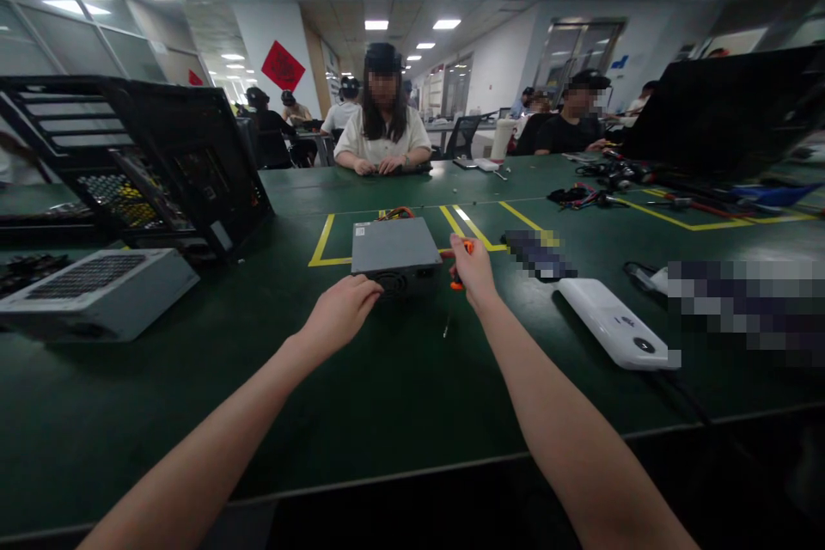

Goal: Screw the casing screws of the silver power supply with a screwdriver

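On the dark green surface (400,378), a grey power supply unit (394,251) lies flat just inside a yellow-taped rectangle (322,242), its fan side turned toward the person, with coloured wires (398,213) showing at its far edge. The left hand (340,312) rests against the unit's near left corner, its fingers curled loosely and holding nothing that can be seen. The right hand (473,268) is just beside the unit's right side, its fingers closed around what appears to be an orange-handled screwdriver (459,262), mostly hidden by the hand. A white device (614,322) lies to the right, well apart. An open black computer case (148,163) and a second grey unit (96,288) stand to the left. Across the surface, a person in a white shirt (384,140) sits.
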